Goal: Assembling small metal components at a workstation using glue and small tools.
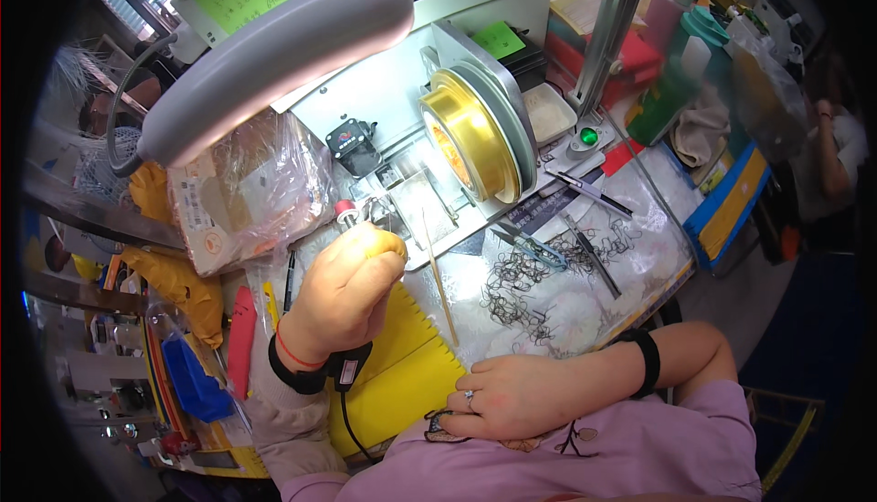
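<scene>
My left hand [352,278] is closed in a fist beside the small red-tipped knob [344,207] on a winding machine [475,232]. A yellow covering shows at its fingertips, and what they hold, if anything, is hidden. Just right of that hand, a thin wooden stick [440,292] slants across the table edge. A gold spool [498,141] is mounted on the machine, with a small black block [353,147] to its left. My right hand [512,399], a ring on one finger, lies flat against my pink shirt, by the edge of a yellow notebook [397,388].
A grey lamp [283,59] arches over the machine. Blue-handled snips [539,248], a black pen-like tool [594,260] and tangled dark wire pieces [512,296] lie at right. A plastic-wrapped box [242,191] stands left; bottles [671,82] and another person's arm [831,150] are far right.
</scene>
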### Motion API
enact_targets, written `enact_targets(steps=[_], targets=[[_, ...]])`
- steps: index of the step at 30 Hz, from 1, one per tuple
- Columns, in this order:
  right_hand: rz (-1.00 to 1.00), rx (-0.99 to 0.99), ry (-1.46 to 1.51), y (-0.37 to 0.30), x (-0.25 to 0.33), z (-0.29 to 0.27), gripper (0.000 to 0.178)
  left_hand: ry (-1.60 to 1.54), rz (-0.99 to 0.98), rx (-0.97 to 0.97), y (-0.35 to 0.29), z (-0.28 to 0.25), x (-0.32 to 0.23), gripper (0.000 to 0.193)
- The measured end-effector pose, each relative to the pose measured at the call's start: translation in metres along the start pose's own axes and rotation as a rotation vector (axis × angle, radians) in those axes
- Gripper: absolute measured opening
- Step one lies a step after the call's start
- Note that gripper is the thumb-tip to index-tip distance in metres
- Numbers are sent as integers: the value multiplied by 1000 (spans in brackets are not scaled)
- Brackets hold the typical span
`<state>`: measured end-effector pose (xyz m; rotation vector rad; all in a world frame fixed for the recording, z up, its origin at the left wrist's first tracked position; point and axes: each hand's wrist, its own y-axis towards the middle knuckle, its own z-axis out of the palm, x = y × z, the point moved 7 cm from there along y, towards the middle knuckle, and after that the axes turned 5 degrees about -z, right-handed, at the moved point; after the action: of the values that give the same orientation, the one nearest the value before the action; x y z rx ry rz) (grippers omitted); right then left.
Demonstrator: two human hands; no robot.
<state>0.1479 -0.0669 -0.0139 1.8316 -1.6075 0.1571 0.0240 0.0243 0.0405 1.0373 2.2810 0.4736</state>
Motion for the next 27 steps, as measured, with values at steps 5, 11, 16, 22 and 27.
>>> enact_targets(steps=[5, 11, 16, 22, 27], targets=[[-15, 4, -15, -1, 0, 0, 13, -6, -19, -2, 1, -3, 1, 22], [-36, 30, -19, 0, 1, 6, 15, -368, -254, -422, -16, -34, 30, 4], [-37, 62, -39, 3, 2, 10, 16, -726, -585, -377, -35, -30, 76, 8], [-59, 43, -77, -4, -2, 13, 17, -808, -694, -301, -41, 2, 101, 10], [-104, 27, -95, 3, 11, 1, 13, -950, -671, -351, -61, -4, 104, 13]])
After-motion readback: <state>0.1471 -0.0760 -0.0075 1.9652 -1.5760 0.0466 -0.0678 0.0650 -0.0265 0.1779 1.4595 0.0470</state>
